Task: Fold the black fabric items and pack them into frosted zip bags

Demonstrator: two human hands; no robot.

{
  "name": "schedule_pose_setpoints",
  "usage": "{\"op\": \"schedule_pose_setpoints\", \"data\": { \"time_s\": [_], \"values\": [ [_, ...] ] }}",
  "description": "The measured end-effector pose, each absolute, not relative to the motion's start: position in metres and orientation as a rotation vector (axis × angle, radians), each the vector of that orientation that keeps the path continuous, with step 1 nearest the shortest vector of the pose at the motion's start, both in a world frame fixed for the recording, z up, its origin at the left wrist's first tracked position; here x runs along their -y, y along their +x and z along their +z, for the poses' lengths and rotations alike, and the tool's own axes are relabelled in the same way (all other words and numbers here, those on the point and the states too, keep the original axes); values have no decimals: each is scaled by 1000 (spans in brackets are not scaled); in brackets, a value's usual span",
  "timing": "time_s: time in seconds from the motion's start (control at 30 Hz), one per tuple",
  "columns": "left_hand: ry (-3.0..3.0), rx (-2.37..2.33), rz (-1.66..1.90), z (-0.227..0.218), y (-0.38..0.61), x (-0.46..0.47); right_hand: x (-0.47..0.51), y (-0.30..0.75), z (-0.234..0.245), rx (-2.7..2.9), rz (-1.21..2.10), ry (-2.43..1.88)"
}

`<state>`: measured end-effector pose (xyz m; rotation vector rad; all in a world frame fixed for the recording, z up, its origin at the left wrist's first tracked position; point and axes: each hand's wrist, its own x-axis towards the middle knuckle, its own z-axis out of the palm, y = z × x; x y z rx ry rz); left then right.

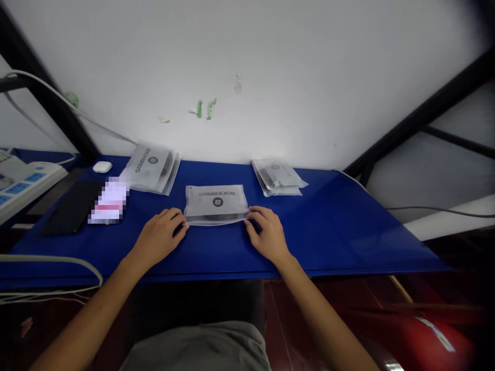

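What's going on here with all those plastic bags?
A person is at a blue table with a frosted bag marked ROCKBROS lying flat in front of them. The left hand and the right hand each have fingertips at one near corner of it; whether they are pinching or just pressing, I cannot tell. A left pile and a right pile of similar bags lie farther back.

Plain white wall (294,67) fills upper frame, small green marks (204,108) at centre. Flat blue tabletop (348,226) across the middle. Black metal bars (425,111) upper left, upper right. Dark reddish floor (371,304) lower right.
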<state>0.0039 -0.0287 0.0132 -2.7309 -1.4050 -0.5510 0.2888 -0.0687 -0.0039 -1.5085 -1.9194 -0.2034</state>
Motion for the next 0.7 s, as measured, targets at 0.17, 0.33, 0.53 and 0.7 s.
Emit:
{"op": "schedule_pose_setpoints", "data": {
  "time_s": [0.17, 0.33, 0.53, 0.7],
  "values": [
    [-2731, 1684, -537, 19, 17, 23, 64, 282, 1, 1939, -133, -1537],
    [-2682, 1808, -513, 30, 42, -3, 38, 273, 12, 2056, -39, -1706],
    [-2602, 1875, -453, 28, 62, -44, 0, 265, 26, 2041, 48, -1851],
    [-2624, 1887, -430, 17, 58, -54, -5, 262, 20, 2027, 25, -1898]
  ]
}}
